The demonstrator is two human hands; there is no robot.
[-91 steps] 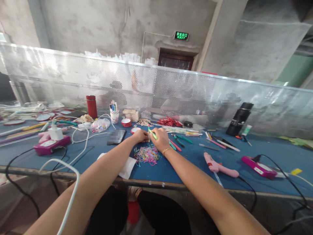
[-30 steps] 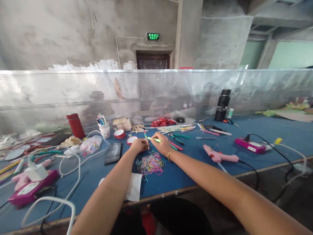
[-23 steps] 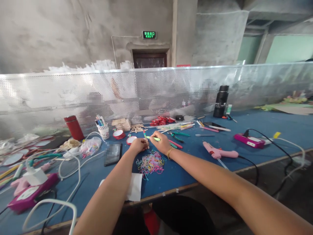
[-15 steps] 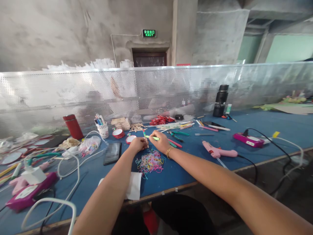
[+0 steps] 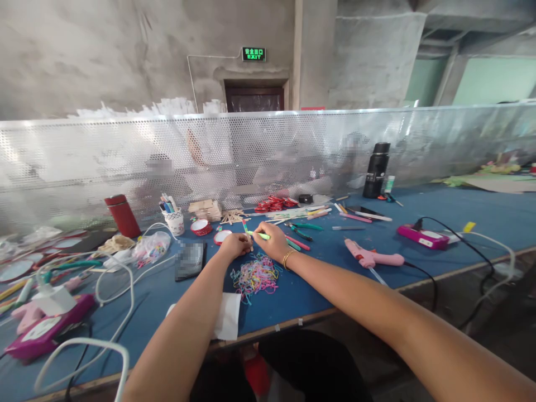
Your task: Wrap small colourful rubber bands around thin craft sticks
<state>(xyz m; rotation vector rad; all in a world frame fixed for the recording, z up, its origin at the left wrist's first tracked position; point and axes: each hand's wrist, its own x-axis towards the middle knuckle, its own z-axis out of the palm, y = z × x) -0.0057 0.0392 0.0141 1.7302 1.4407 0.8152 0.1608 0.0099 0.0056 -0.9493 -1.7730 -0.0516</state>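
Note:
My left hand (image 5: 237, 245) is closed with its fingers pinched on a small flat craft stick (image 5: 245, 226), which stands up from the fingertips. Red and green bands show at the stick's upper end. In my closed right hand (image 5: 273, 241) is a light green marker (image 5: 262, 235), its tip pointing left against or very close to the stick. Just below both hands lies a loose pile of colourful thin strings or bands (image 5: 255, 276) on the blue table (image 5: 301, 296).
A pink glue gun (image 5: 372, 257) lies to the right, with a magenta power strip (image 5: 422, 237) beyond. Pliers (image 5: 299, 230), red round pieces (image 5: 274, 204) and a cup of pens (image 5: 175, 220) stand behind. A phone (image 5: 190, 261) and white cables (image 5: 133, 279) are at left.
The view has shifted slightly. My hands hold nearly the same pose, with the marker still at the stick and moved only a little.

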